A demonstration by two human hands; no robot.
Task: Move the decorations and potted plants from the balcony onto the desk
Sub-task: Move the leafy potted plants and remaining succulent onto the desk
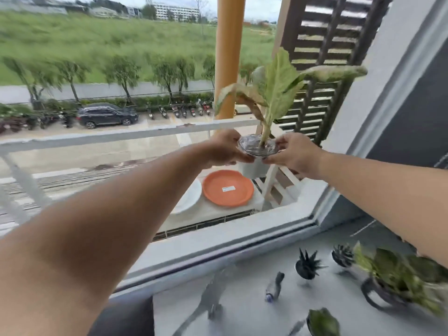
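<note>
A white pot (254, 169) with a tall pale-green leafy plant (278, 88) hangs in the air above the balcony ledge, outside the open window. My left hand (225, 149) grips the pot's rim from the left and my right hand (294, 154) grips it from the right. Both arms reach out over the window sill. On the white desk (242, 282) near me stand two small dark spiky plants (308, 264), a leafy plant in a dark pot (397, 275), a grey dinosaur figure (211, 294) and a small grey figurine (274, 286).
An orange saucer (228, 187) and a white saucer (189, 197) lie on the balcony ledge below the pot. A white railing (121, 137) runs behind it, with an orange pillar (229, 57) and dark louvres (322, 57) beyond. The window frame (218, 248) separates ledge and desk.
</note>
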